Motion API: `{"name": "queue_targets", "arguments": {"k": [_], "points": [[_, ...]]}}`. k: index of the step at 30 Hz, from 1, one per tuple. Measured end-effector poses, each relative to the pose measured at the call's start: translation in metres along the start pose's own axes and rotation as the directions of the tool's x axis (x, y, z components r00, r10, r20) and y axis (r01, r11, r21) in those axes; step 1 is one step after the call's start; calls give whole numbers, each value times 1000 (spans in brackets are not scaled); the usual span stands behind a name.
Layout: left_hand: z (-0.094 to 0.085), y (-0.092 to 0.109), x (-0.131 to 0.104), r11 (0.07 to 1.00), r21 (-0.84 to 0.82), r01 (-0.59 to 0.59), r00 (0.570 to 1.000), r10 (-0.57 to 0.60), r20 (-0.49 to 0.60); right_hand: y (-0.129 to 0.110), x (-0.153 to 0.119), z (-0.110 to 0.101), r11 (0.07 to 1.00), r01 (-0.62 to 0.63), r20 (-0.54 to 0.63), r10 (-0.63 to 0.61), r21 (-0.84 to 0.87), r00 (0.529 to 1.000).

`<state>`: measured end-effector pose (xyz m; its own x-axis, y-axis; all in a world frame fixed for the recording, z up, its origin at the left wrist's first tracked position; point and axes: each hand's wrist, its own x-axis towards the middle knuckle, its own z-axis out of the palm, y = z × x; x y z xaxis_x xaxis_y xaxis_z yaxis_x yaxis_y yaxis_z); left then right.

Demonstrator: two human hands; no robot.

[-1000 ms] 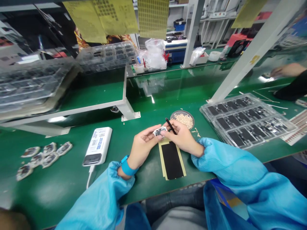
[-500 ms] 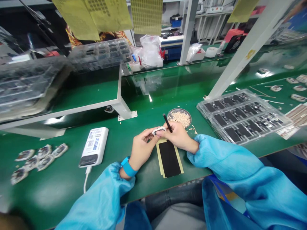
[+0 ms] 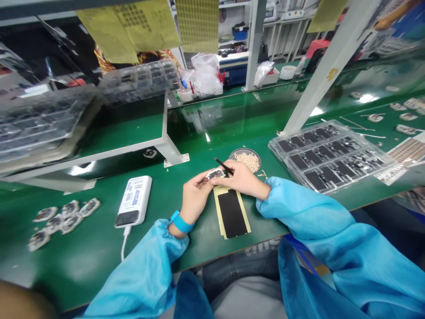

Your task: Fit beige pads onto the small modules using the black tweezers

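My left hand [image 3: 195, 198] is closed on a small white-rimmed electronic part [image 3: 215, 173], pinching it by its edge. Dark components show on the part's upper face. In my right hand [image 3: 245, 178] is a slim black stick-like tool [image 3: 223, 166], tilted with its free end up and to the left. The right thumb rests at the near edge of the part. Just below both hands lies a black rectangular sheet on yellow backing [image 3: 234, 215]. Beyond the right hand stands a round dish [image 3: 260, 160] of tiny beige pieces.
A white power bank [image 3: 134, 199] with a cable lies left of my hands. Farther left are several similar white-rimmed parts [image 3: 63, 217]. A clear compartment tray [image 3: 318, 155] holds black panels at right. A raised shelf [image 3: 129, 128] and a slanted white post [image 3: 318, 84] border the bench.
The black tool has swung from near upright to a flatter slant leftward. The held part is tipped so more of its component face shows. The view has shifted slightly.
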<state>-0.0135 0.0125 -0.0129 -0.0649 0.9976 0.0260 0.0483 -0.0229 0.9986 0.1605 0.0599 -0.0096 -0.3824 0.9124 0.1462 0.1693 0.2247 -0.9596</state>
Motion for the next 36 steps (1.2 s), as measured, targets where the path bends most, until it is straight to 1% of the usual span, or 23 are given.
{"name": "queue_targets", "arguments": {"k": [1,3,5,6,9,11,14,18,21,24,27,28,30,32,33,34,36], "points": [[-2,-1,1,994,83,-70,998,71,-3,0,0,-2,995,73,-37,-75,-61,996],[-6,-1,2,943,267,-197,979,203,4,-2,-1,-7,978,165,-111,-179,-123,977],[-8,0,2,876,401,-268,959,283,24,-4,-1,-12,965,217,-155,-239,-145,958],[-8,1,1,855,432,-287,953,303,34,-5,0,-14,955,247,-151,-271,-162,951],[-8,3,0,828,469,-307,946,321,52,-5,2,-19,917,354,-56,-370,-184,927],[-7,3,0,824,477,-306,946,321,53,-2,2,-19,904,385,-3,-392,-185,920],[-7,5,-1,821,482,-305,947,316,60,2,0,-18,888,410,28,-414,-208,910],[-6,7,-3,825,477,-304,948,311,68,5,-3,-18,833,489,67,-489,-260,869],[-5,9,-4,824,477,-306,948,312,70,6,-5,-18,814,500,118,-488,-296,865],[-5,8,-4,829,474,-296,952,297,75,8,-5,-16,811,488,159,-461,-323,873],[-7,4,-3,865,448,-226,973,222,64,4,-3,-18,848,444,200,-400,-290,894],[-8,3,-2,884,427,-191,981,185,56,2,-1,-21,869,416,205,-371,-268,906],[-9,1,1,921,372,-118,993,112,39,-4,3,-33,916,319,172,-283,-242,944],[-11,-2,4,943,327,-56,998,55,11,-8,7,-51,932,198,116,-170,-304,979],[-11,-3,6,947,320,-42,999,46,-4,-9,9,-60,913,145,94,-117,-381,989],[-12,-4,7,946,322,-42,999,50,-16,-9,10,-70,871,101,66,-79,-480,995],[-15,-7,10,937,342,-73,995,90,-32,-5,11,-83,789,3,-13,-14,-614,1000]]}}
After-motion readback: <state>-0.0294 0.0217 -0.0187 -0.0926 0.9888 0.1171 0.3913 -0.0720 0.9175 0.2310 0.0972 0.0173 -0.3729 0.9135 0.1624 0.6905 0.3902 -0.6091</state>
